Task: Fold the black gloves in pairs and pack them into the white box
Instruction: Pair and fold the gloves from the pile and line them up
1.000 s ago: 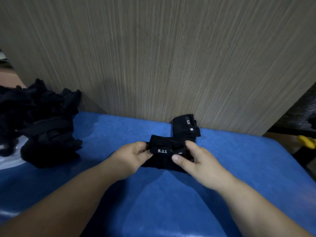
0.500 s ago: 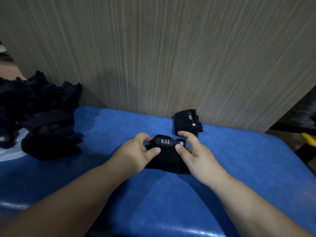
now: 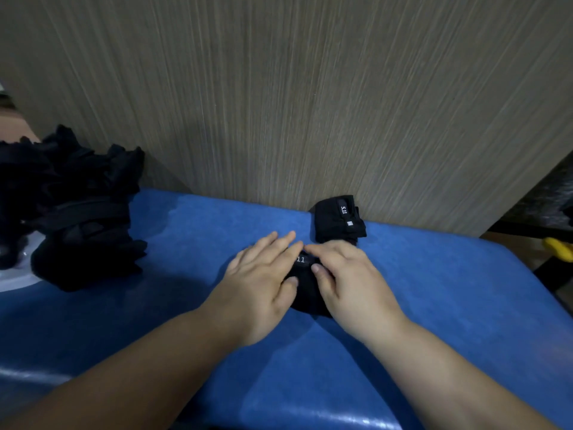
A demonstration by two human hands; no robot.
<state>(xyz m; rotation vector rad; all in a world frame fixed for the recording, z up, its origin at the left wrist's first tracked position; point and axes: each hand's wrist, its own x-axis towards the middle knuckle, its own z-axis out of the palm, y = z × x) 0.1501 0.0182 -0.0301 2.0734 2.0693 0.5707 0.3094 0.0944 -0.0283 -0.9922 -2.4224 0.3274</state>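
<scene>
Left hand (image 3: 263,276) and right hand (image 3: 345,282), fingers extended flat, press folded glove pair (image 3: 305,294) at bench (image 3: 434,293) centre. Second folded pair (image 3: 339,218) just beyond, near wall. Dark pile (image 3: 77,218) left, probably gloves.

Left hand (image 3: 263,282) and right hand (image 3: 348,280) press folded gloves (image 3: 305,294)

Glove bundle (image 3: 305,294) (white label), folded pair (image 3: 336,220) behind

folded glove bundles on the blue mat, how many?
2: near bundle under the left hand and right hand; far bundle by the wood panel. Loose pile at left may hide more.
</scene>
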